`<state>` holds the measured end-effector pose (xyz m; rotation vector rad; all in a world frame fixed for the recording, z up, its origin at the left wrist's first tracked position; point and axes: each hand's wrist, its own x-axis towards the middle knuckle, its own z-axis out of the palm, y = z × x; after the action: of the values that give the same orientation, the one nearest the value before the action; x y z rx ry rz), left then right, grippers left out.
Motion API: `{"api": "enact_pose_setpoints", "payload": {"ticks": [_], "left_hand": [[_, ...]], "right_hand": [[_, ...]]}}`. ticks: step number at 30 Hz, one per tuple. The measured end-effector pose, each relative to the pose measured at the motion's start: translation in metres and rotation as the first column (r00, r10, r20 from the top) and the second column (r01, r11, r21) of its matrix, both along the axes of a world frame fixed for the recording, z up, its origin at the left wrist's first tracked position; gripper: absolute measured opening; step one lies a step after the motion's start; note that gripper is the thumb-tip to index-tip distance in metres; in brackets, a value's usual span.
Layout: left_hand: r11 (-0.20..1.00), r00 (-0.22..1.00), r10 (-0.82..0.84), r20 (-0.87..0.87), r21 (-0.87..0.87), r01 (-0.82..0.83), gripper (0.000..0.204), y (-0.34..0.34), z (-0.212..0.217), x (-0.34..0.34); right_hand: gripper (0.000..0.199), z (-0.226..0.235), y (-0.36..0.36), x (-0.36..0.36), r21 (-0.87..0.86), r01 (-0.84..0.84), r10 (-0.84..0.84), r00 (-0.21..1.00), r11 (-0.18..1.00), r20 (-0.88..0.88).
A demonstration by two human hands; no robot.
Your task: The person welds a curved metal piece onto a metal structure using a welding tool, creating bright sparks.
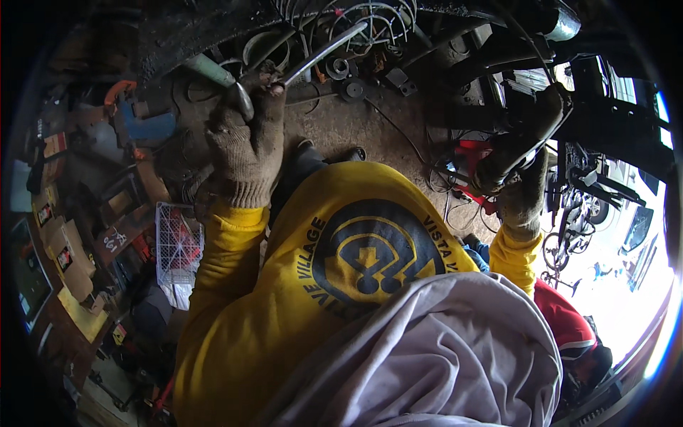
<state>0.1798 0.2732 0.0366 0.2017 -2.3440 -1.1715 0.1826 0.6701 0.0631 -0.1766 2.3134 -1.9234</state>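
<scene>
My left hand (245,146), in a knitted work glove, is closed at the upper left. A bare metal rod (324,53) runs from its fingers up and to the right, its far end in front of a round wire cage (370,25). A silver tapered metal piece (243,101) lies against the knuckles, beside the end of a pale green pipe (210,70). My right hand (523,199), gloved too, is raised at the right and closed against a dark object with a pale curved edge (548,117); shadow hides its kind.
A dark heavy frame (206,32) crosses the top. Round metal parts (340,67) and a cable (395,124) lie on the floor. At the left are a white plastic crate (178,245) and cardboard (71,256). A red object (473,153) stands near my right hand, with bright light beyond.
</scene>
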Motion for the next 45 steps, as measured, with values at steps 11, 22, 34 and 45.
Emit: {"api": "enact_pose_setpoints", "payload": {"ticks": [11,22,34,45], "left_hand": [[0.978,0.984,-0.177,0.007,-0.110,0.177,0.023,-0.013,-0.020,0.003],[0.985,0.991,-0.085,-0.099,0.144,0.099,0.024,-0.004,-0.028,0.006],[0.906,1.000,0.021,-0.017,0.422,-0.012,0.021,0.007,-0.040,0.006],[0.995,0.966,-0.076,-0.247,0.047,0.090,0.018,-0.004,-0.046,0.002]], "right_hand": [[0.082,0.028,-0.029,0.032,0.171,0.089,-0.083,0.996,0.981,-0.042],[0.084,0.049,-0.005,0.009,0.279,0.051,-0.039,0.998,0.959,-0.049],[0.085,0.043,0.013,-0.008,0.250,-0.017,0.017,1.000,0.968,-0.001],[0.083,0.053,0.019,-0.017,0.290,-0.052,0.040,0.998,0.956,0.045]]}}
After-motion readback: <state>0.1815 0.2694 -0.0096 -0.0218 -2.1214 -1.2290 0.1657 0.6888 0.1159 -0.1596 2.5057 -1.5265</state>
